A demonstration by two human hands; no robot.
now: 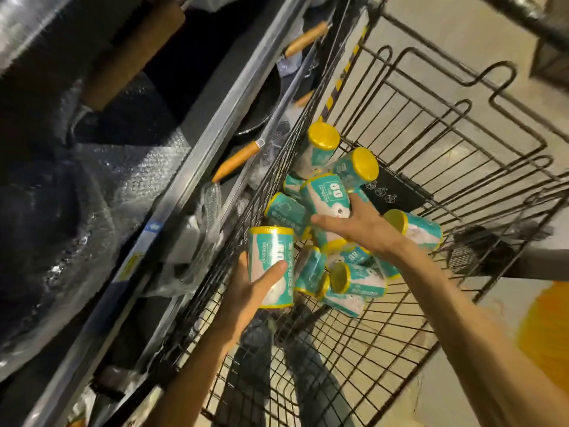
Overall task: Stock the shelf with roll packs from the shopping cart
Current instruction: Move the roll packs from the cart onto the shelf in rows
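My left hand (246, 291) grips one teal roll pack with yellow rims (271, 266), thumb across front, fingers curled behind. Pack upright, held at left wall of black wire shopping cart (431, 143). My right hand (357, 224) reaches into cart, fingers curled round second teal pack (326, 198) on top of heap. Heap of same teal and yellow packs (354, 278) lies jumbled on cart floor. Grey metal shelf (197, 155) just left of cart, holds pans with orange handles (237, 161) in bubble wrap.

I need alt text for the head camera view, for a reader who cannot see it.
A person's left hand holds one teal roll pack while the right hand grips another roll pack in a pile inside a black wire shopping cart. A metal shelf stands to the left.
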